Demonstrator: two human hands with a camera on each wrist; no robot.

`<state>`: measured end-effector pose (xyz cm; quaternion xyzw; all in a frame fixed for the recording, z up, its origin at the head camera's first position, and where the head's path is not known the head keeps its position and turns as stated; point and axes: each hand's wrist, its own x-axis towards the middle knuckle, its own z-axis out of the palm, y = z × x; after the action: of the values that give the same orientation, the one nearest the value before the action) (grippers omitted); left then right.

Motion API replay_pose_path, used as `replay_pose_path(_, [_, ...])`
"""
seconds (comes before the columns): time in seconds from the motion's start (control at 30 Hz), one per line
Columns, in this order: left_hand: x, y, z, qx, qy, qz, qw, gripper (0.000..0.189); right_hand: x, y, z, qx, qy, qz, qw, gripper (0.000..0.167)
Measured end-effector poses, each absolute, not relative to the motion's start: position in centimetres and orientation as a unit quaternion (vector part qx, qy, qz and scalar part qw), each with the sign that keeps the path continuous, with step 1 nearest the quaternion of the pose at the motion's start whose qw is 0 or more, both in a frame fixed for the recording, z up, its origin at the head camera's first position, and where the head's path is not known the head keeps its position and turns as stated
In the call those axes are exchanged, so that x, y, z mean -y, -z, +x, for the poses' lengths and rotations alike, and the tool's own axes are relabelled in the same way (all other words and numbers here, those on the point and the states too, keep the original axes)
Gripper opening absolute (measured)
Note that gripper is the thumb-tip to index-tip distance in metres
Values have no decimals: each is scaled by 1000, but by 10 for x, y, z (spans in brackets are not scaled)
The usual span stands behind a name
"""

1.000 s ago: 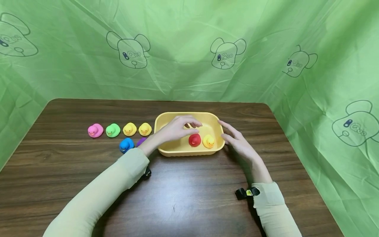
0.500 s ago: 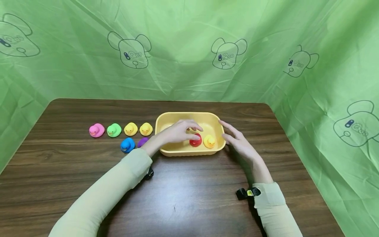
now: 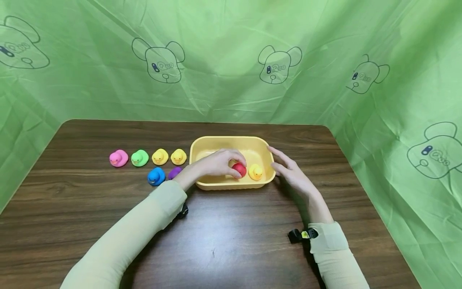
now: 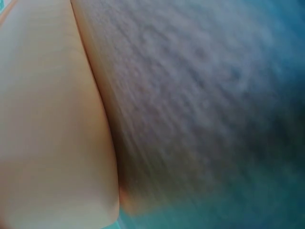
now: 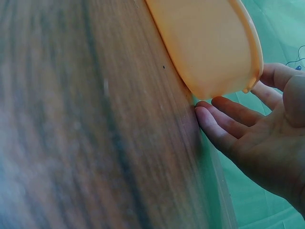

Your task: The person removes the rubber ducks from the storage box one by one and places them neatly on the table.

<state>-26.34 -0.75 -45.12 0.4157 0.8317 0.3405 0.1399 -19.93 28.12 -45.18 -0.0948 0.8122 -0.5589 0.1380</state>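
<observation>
Inside the yellow plastic basin (image 3: pixel 216 187) my left hand (image 3: pixel 218 163) has its thumb and fingers round a red toy duck (image 3: pixel 239 170). The duck is partly covered by the thumb. Just to its right in the basin sits a yellow toy duck (image 3: pixel 256 172), untouched. My right hand (image 3: pixel 294 174) rests against the basin's right end, fingers extended. In the right wrist view its thumb touches the basin (image 5: pixel 214 47) near the rim, with the other fingers along the wall. The left wrist view shows only the basin wall (image 4: pixel 52 119) and the tabletop; the left hand is out of that view.
Left of the basin stand pink (image 3: pixel 118 158), green (image 3: pixel 139 158) and two yellow ducks (image 3: pixel 160 157) in a row. A blue duck (image 3: pixel 156 176) and a purple duck (image 3: pixel 175 173), partly behind the left wrist, sit nearer. Green cloth (image 3: pixel 223 96) surrounds the wooden table (image 3: pixel 216 249).
My left hand has come down from above the red duck, and its fingers have closed round it. The right hand has stayed at the basin's end.
</observation>
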Motion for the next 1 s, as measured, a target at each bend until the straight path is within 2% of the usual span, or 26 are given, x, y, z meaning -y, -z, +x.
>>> replay_pose_path(0.7, [8,452,-265,-833,-347,409,139,21,-279,450,-199,-804,570,-94,144,57])
replay_pose_path(1.0, [8,449,-266,-834,-366,394,122,20,-279,450,-199,-804,569,-92,145,57])
